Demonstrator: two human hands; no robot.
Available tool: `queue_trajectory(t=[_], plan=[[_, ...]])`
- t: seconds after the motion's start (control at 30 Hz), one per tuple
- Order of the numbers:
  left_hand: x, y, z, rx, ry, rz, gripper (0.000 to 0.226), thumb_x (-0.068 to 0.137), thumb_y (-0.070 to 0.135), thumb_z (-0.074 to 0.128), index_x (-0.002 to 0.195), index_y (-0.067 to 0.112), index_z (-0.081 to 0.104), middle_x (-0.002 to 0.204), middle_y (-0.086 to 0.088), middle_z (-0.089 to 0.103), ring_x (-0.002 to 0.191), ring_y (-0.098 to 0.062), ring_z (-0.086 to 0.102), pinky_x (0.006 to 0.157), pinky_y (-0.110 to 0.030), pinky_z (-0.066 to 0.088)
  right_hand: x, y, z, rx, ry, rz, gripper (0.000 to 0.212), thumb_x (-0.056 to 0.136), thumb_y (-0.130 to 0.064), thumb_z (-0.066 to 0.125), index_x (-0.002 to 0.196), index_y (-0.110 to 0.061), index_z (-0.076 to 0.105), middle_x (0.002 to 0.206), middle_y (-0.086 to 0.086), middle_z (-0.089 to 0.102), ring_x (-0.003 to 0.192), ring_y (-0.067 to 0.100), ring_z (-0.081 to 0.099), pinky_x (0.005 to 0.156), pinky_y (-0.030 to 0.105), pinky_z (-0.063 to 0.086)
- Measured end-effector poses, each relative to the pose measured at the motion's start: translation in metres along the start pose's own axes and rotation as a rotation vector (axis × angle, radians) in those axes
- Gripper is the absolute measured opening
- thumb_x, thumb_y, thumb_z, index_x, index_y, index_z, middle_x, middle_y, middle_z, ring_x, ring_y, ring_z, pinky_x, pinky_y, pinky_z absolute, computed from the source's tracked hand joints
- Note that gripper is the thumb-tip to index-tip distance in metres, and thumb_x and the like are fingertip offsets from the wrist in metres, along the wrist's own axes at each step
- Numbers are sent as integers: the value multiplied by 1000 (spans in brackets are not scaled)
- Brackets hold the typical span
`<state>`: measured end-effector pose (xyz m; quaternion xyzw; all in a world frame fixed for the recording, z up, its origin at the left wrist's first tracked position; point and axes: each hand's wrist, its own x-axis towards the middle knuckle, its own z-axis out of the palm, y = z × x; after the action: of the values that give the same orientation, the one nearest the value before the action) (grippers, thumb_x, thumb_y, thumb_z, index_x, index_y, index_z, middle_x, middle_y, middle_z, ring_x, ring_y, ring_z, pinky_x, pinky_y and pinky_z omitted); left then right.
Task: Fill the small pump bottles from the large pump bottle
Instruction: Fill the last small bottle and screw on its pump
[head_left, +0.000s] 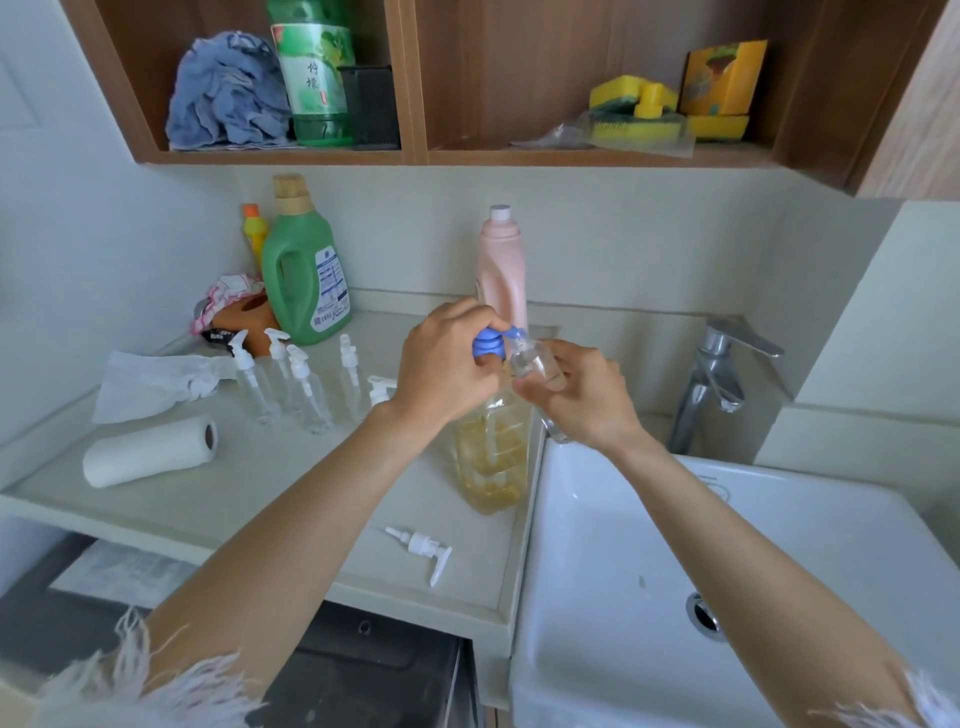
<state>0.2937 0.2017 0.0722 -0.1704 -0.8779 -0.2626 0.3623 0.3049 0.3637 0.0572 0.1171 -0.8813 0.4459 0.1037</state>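
The large pump bottle (492, 457), clear with yellow liquid, stands on the counter beside the sink. Its blue pump head (490, 344) is gripped by my left hand (447, 364). My right hand (582, 395) holds a small clear bottle (537, 364) without a pump, tilted with its mouth at the blue spout. Several small clear pump bottles (298, 384) stand in a group on the counter to the left. A loose white pump (426, 551) lies on the counter near the front edge.
A white sink (727, 571) with a chrome faucet (722, 379) fills the right. A pink bottle (501, 270), a green detergent jug (304, 275), a paper towel roll (148, 449) and a crumpled tissue (156, 382) sit on the counter (291, 499). Wooden shelves hang above.
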Motion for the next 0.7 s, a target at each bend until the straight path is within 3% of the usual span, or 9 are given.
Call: queue_trajectory(t=[0.17,0.27,0.47,0.7], plan=[[1,4,-7,28,-4,45,35,63,15,49,90,16,72,89,2,69,82,-26,64,65,-36,53,0,-1,-4,8,-5,-28,31,82,-36,71,112,-36,66,87,-2,72,89,19,63,79,26,45],[5,4,-15,50,-7,106,43,67,27,40,94,16,73,91,1,70,82,-28,66,66,-37,54,5,-4,-7,20,-3,-47,31,80,-36,71,111,-34,66,86,-2,73,90,18,64,85,29,48],[8,-1,-13,-6,28,103,42,68,29,44,94,17,75,93,3,71,84,-24,67,71,-36,56,11,-1,-5,60,4,-49,34,80,-34,72,114,-35,66,82,-7,73,86,9,64,75,18,43],[-6,3,4,20,46,51,38,66,27,46,91,17,73,89,4,69,82,-25,63,68,-28,52,8,10,4,50,26,-61,26,82,-32,72,107,-37,67,70,-10,67,71,7,60,66,16,40]])
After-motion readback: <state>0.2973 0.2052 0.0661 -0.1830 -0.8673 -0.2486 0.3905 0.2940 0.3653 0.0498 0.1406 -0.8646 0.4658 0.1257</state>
